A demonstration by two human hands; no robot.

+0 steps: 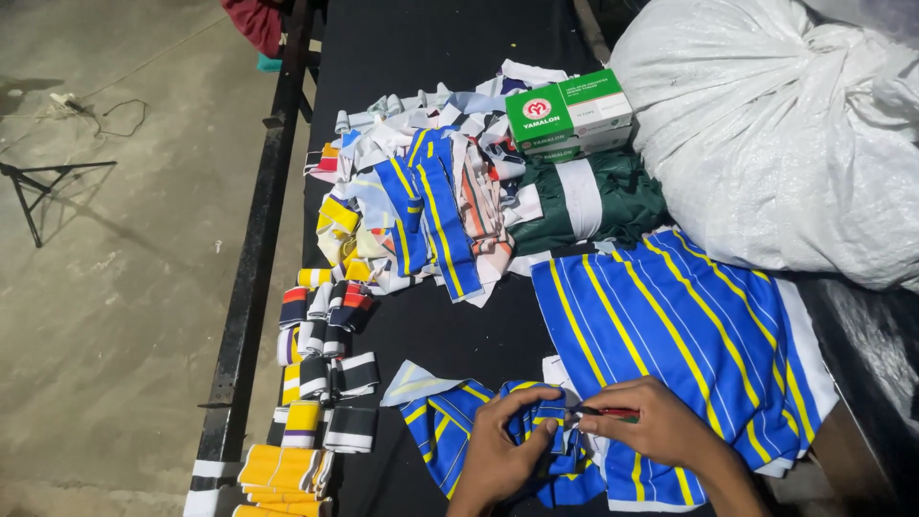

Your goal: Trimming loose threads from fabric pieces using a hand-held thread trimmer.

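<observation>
Black tabletop (pixel 450 330): right hand (pixel 661 421) pinches red pen (pixel 608 413) pointing leftward, left hand (pixel 503 450) clutches striped fabric (pixel 450 431).

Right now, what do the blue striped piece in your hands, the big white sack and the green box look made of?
Blue striped piece: soft knitted fabric, matte; it folds and bunches under the left hand.
White sack: probably woven plastic, slightly shiny, crinkled, with a fine weave showing.
Green box: printed cardboard, with sharp edges and flat faces.
</observation>
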